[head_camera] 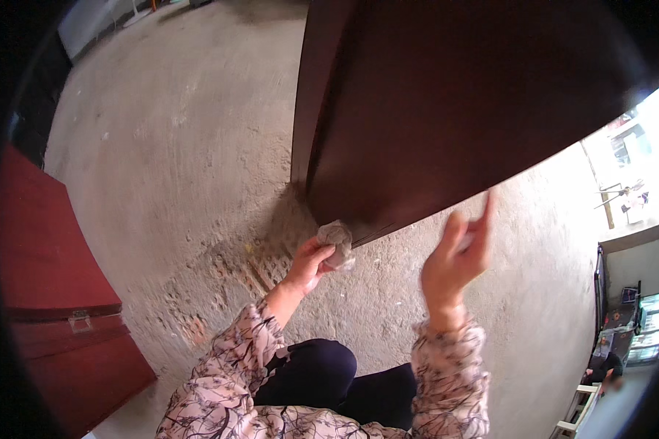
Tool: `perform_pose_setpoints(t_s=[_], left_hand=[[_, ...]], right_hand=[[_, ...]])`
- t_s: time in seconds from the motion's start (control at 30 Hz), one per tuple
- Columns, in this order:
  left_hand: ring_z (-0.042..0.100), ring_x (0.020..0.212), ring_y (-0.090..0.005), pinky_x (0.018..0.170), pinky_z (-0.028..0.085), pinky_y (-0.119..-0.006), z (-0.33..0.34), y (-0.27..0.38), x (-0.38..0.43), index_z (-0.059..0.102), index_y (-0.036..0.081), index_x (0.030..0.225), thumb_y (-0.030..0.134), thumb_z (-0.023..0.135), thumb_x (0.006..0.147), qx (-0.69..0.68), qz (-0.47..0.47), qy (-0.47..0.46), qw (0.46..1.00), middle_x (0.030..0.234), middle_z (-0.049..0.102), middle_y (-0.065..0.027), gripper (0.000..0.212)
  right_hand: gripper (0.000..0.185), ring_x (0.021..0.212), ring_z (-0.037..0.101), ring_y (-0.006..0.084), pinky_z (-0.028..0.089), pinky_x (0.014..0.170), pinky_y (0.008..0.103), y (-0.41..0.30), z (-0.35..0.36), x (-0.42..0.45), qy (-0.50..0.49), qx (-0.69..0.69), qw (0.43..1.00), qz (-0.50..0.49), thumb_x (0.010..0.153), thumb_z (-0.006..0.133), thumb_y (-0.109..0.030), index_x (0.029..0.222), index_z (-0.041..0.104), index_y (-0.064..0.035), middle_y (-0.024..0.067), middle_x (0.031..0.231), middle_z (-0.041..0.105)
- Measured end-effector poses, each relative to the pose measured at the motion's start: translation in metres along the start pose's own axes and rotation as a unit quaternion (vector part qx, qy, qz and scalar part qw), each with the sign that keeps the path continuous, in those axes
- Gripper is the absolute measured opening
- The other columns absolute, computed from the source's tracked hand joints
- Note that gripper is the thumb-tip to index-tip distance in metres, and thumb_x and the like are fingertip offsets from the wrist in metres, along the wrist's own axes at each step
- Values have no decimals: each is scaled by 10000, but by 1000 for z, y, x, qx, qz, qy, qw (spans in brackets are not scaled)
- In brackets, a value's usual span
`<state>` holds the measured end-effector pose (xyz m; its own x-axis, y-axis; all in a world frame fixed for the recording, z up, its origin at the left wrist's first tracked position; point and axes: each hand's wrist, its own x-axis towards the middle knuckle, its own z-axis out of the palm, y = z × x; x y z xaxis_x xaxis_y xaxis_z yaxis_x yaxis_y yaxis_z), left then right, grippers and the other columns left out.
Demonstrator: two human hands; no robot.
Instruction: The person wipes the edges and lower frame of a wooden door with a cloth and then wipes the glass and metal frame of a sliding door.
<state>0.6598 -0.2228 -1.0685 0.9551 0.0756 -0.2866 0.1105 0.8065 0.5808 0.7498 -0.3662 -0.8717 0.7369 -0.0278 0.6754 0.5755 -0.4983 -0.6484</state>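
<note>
A large dark brown panel (445,110), perhaps a door or furniture side, stands over the rough concrete floor before me. My left hand (307,266) grips a crumpled greyish cloth or wad (336,244) between thumb and fingers, beside the panel's lower corner. To the right, my right hand (458,252) is raised just below the panel's edge, blurred, with the index finger extended to that edge and the thumb apart. Nothing shows in the right hand. Both forearms are in patterned sleeves, above my dark-clad knees.
At the left stands a red wooden door or cabinet (60,236) with a metal latch (81,322). Pitted concrete floor (197,137) spreads around the panel. A pale wooden frame (576,406) and a partly seen person (609,370) are at the lower right.
</note>
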Motion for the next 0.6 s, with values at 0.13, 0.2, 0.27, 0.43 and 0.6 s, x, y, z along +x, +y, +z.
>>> perform_pose_setpoints(t_s=[0.13,0.2,0.27,0.43,0.6], left_hand=[[637,969,-167,845,545,-339,11,21,-20,579,56,1164,89,562,903,0,-50,-95,994,1057,645,-68,264],[633,968,-157,868,518,-305,10,18,-27,567,53,1202,49,540,910,32,-81,-81,993,1059,647,-54,293],[633,962,-156,868,515,-295,14,23,-25,556,55,1220,27,526,911,139,-115,-115,977,1083,639,-52,312],[639,930,-148,839,535,-293,16,24,-20,586,57,1163,73,555,912,102,-130,46,985,1021,649,-47,254],[624,952,-138,817,532,-298,14,25,-17,609,40,1115,74,602,892,101,-79,24,991,1037,653,-47,226]], right_hand=[[391,592,394,42,320,510,192,34,-3,-112,-145,154,920,329,872,679,-203,1187,585,8,-50,688,460],[377,642,445,45,374,573,197,37,-1,-139,-173,165,846,477,864,690,-273,1117,638,2,-43,724,525],[286,656,455,45,380,580,198,43,4,-160,-159,209,848,461,845,707,-200,1036,653,6,-41,721,529],[137,580,542,139,445,562,260,35,13,-166,-169,57,949,259,756,724,-112,883,674,-99,38,667,551],[156,552,560,158,462,547,291,35,16,-159,-222,8,948,227,763,673,-125,917,697,-135,40,663,560]])
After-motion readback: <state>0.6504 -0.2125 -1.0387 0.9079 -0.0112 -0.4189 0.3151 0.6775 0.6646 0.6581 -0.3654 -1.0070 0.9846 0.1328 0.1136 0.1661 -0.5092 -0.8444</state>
